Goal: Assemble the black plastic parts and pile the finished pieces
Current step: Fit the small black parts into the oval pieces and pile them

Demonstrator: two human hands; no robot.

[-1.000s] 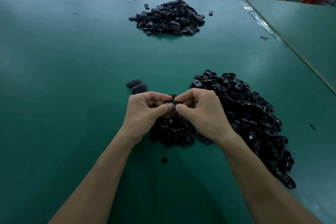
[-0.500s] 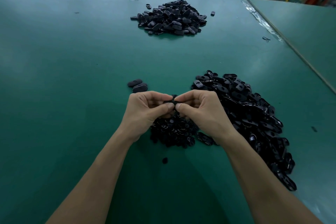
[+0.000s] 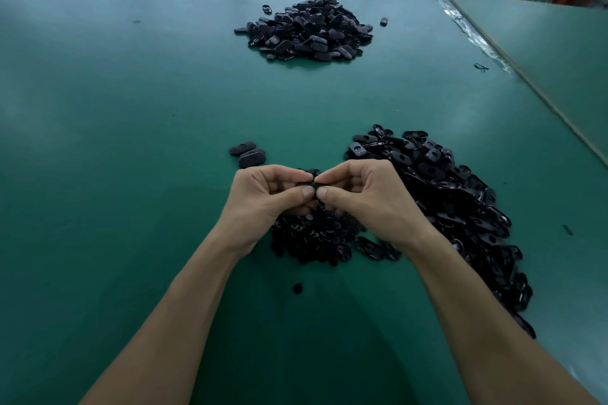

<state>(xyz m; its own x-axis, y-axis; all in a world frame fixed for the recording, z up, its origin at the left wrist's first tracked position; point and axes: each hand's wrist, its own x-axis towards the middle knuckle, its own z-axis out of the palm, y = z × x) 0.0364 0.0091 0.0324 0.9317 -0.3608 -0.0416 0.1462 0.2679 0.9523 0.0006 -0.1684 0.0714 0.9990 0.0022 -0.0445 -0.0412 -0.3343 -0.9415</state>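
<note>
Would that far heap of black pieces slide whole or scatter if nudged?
Likely scatter: the far heap is loose, a stray piece beside it. They seem light and stiff: left hand and right hand pinch a single piece by fingertips.

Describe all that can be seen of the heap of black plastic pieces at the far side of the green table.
The far heap of glossy black oval plastic pieces is a low, rounded mound on the green table; nothing but the table touches it. Its pieces lie jumbled at all angles. One stray piece lies apart at its right.
</note>
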